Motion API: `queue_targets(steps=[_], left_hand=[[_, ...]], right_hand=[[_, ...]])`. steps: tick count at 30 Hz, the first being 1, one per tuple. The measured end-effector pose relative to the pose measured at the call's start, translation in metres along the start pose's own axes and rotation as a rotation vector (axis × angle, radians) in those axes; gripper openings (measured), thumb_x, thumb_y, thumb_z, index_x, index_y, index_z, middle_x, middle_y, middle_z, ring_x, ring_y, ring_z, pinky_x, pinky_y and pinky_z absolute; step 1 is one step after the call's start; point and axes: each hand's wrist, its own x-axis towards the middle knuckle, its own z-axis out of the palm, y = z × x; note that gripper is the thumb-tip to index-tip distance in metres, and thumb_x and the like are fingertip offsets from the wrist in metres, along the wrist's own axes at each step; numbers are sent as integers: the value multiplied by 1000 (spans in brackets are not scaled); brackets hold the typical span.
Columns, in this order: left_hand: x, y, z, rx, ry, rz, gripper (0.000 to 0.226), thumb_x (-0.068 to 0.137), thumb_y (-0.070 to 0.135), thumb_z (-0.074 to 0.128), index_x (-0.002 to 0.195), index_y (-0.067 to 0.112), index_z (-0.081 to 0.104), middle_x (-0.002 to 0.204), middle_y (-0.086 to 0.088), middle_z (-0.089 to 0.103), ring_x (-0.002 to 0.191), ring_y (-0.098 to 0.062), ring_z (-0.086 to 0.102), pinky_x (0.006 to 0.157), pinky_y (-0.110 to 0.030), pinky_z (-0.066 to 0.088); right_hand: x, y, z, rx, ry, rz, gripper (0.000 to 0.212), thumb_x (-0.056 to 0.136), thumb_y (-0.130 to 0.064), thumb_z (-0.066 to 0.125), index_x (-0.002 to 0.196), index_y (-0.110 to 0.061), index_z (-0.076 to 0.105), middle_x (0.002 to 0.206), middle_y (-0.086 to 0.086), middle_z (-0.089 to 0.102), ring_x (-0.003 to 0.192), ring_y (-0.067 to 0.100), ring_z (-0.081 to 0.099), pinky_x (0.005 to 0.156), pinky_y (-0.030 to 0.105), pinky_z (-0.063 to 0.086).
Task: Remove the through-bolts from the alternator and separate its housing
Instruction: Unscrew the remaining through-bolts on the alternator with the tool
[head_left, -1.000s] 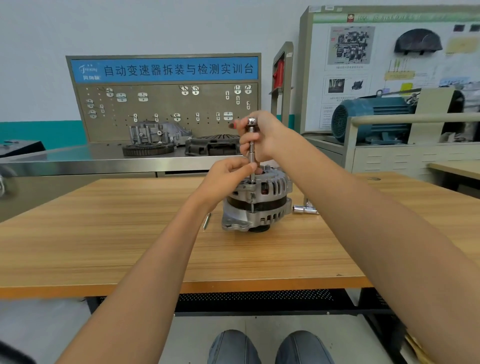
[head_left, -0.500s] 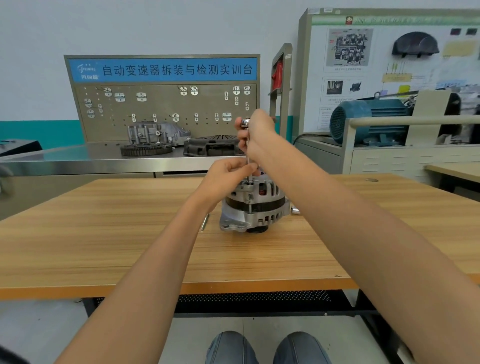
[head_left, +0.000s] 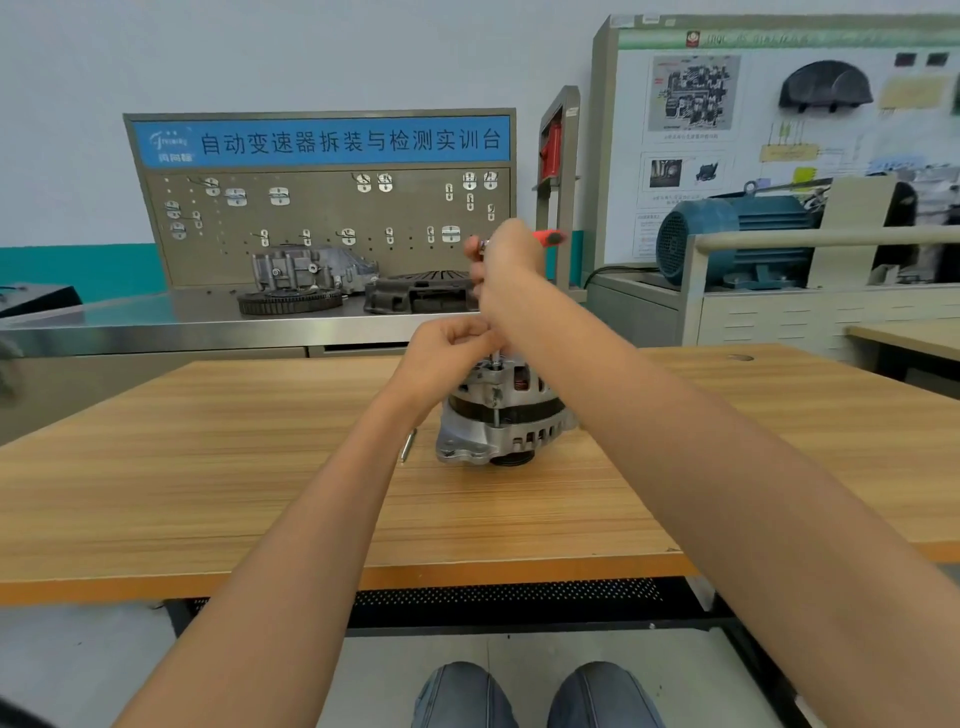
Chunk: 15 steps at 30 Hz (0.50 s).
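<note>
While the right hand (head_left: 506, 260) grips the head of a ratchet driver, its fingers wrapped round the tool, the red handle (head_left: 549, 238) now sticks out to the right of the fist; a second ago no red showed and the chrome head faced the viewer, so the wrist has swung the tool through part of a turn. Below it the left hand (head_left: 449, 353) pinches the thin extension shaft (head_left: 496, 357) just above the alternator (head_left: 501, 415), fingers curled to keep it upright over a through-bolt on the near top edge. The alternator stands on its pulley end near the middle of the wooden table (head_left: 208, 467), and its two housing halves are not yet parted. Just left of the alternator, half hidden by the left forearm, lies a slim metal rod (head_left: 408, 446), likely a bolt already out. Judging by the swing, this bolt is being backed off. Behind the alternator, well apart, a steel bench carries a pegboard (head_left: 322, 208) and gearbox parts.
</note>
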Motion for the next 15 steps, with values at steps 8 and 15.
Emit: queue_targets(steps=[8, 15], left_hand=[[2, -2, 0, 5, -21, 10, 12, 90, 22, 64, 83, 22, 74, 79, 15, 74, 76, 8, 64, 69, -11, 46], [1, -2, 4, 0, 37, 14, 31, 89, 10, 62, 67, 30, 71, 65, 17, 70, 62, 8, 62, 59, -11, 46]], right_hand=[[3, -11, -16, -17, -274, 173, 24, 94, -15, 30, 72, -18, 39, 43, -8, 43, 31, 7, 19, 37, 20, 19], [-2, 0, 3, 109, 107, -48, 20, 102, -19, 26, 88, -9, 36, 63, -1, 47, 45, 7, 36, 39, 17, 26]])
